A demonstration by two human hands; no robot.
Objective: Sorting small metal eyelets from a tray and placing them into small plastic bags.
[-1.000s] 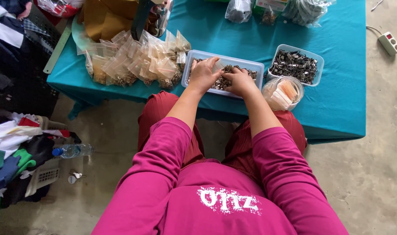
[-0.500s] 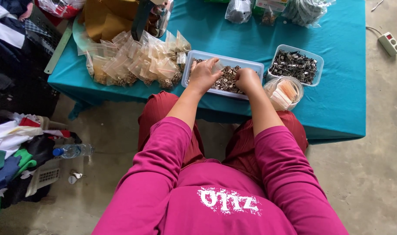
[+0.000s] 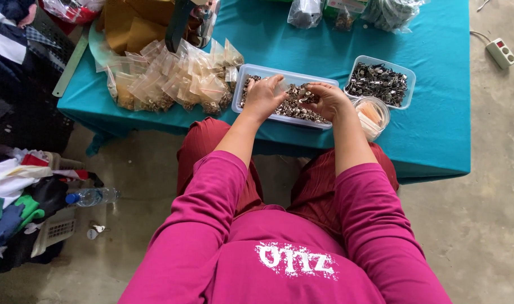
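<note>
Both hands were held over a clear rectangular tub [image 3: 251, 76] of small metal parts [image 3: 293, 107], which stood on the teal-covered desk [image 3: 437, 135] near its front edge, at about 12 o'clock from the seated person. The left hand [image 3: 262, 97] was curled over the tub's left half, its fingers bent down towards the parts; a small clear bag [image 3: 280, 85] seemed to be pinched at its fingertips, though this could not be told for certain. The right hand [image 3: 328, 100] was cupped over the tub's right half, its fingers drawn together around a few of the metal parts.

At 3 o'clock from the tub, just beside it, a round clear container [image 3: 372, 115] with pale pieces inside was seen, and at 2 o'clock a second clear tub [image 3: 379, 83] of darker metal parts. At 9 o'clock a heap of small filled plastic bags [image 3: 172, 81] lay touching the first tub's left wall. On the floor, at 8 o'clock from the person, a plastic water bottle [image 3: 93, 196] lay beside a pile of coloured cloth [image 3: 14, 202]. A white power strip [image 3: 501, 53] lay on the floor beyond the desk's right edge.
</note>
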